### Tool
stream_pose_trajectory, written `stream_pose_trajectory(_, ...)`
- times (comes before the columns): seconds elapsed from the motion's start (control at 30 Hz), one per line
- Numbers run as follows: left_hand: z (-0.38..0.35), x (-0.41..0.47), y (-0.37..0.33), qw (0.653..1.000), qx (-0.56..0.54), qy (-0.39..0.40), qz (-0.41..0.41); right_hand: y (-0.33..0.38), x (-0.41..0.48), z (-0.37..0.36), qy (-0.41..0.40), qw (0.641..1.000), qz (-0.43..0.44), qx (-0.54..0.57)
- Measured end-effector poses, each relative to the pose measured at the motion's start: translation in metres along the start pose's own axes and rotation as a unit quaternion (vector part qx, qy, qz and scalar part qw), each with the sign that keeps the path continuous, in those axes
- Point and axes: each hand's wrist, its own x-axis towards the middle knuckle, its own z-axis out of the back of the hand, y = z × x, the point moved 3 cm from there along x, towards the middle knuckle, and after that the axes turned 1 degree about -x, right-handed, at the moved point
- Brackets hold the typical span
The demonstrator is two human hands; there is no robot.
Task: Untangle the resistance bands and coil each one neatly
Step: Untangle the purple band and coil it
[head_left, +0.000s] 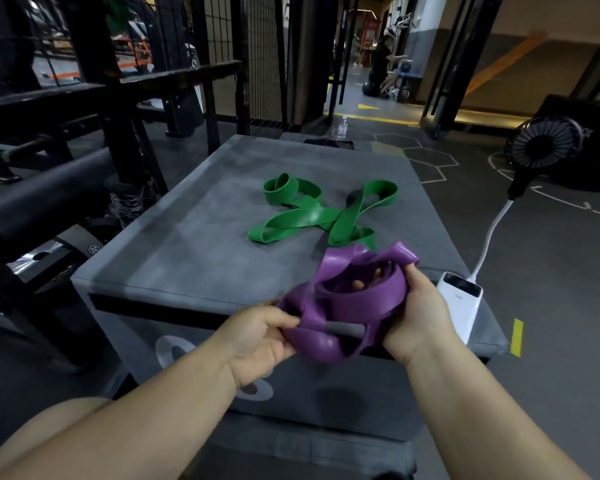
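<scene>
The left hand (pixel 260 336) is pinching the purple resistance band (pixel 354 296) and the right hand (pixel 418 317) is curling through its loops, above the near edge of the grey plyo box (pixel 187 244). The green band (pixel 312 216) is lying tangled mid-box.

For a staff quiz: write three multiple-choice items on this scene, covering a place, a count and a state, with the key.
1. Where does the green band lie? A) on the floor B) on the grey box C) over the fan
2. How many bands show? A) two B) one C) four
3. The purple band is held by: A) one hand B) neither hand C) both hands

B: it sprawls on the box top. A: one green, one purple. C: left hand and right hand both grip it.
</scene>
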Motion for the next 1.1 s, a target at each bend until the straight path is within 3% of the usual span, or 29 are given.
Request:
stream_pose_trajectory(0.1,-0.003,-0.003,-0.005,0.999,-0.052,0.011,0.004,0.007,0.001,0.005,-0.006,1.000,0.019,0.006)
stream_pose_trajectory(0.27,-0.003,-0.009,-0.005,0.997,-0.047,0.029,0.051,0.001,-0.001,0.003,-0.022,1.000,0.000,0.007)
stream_pose_trajectory(0.47,-0.003,-0.009,-0.011,0.994,-0.075,0.065,0.035,0.009,0.006,0.010,-0.047,0.996,0.005,0.074)
stream_pose_trajectory(0.77,0.002,-0.007,-0.020,0.988,-0.133,0.085,-0.007,0.013,0.002,0.012,-0.055,0.995,0.018,0.080)
stream_pose_trajectory(0.83,0.002,-0.006,-0.021,0.992,-0.112,0.056,0.007,0.013,0.000,0.009,-0.051,0.995,0.019,0.084)
stream_pose_trajectory(0.97,0.010,0.000,-0.016,0.992,-0.071,-0.096,0.047,0.012,-0.003,0.002,-0.044,0.994,0.036,0.094)
stream_pose_trajectory(1.1,0.023,0.006,-0.021,0.987,-0.041,-0.152,0.012,0.017,-0.003,0.003,-0.018,0.994,0.051,0.094)
